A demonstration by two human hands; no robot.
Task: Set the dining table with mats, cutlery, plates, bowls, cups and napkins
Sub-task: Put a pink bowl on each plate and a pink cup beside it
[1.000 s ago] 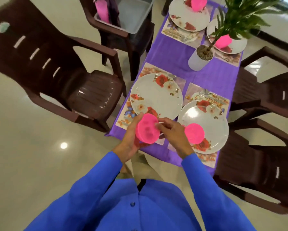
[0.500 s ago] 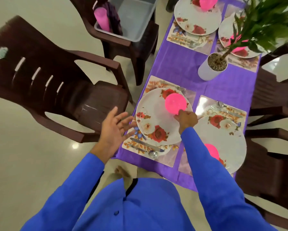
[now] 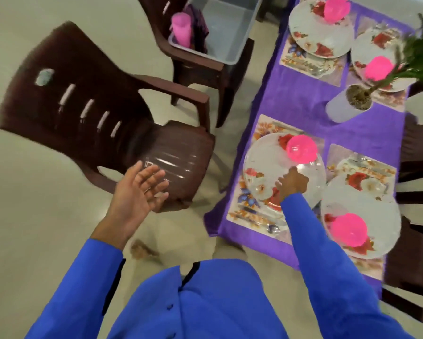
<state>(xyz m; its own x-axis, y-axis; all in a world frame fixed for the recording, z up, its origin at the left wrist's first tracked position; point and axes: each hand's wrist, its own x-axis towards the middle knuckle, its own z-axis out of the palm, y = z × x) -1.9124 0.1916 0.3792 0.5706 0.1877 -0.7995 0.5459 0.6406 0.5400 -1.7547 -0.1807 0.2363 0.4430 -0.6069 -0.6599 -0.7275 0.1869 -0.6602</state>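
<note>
While R hand hovers over plate, brown chair crowds table's L side.

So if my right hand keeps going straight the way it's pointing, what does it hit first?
Most likely the pink bowl on the near-left plate. The right hand hovers over that plate, aimed up-table at the bowl, though its height above the plate is unclear.

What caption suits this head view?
Four floral plates each hold a pink bowl; right hand hovers nearby, left hand open.
</note>
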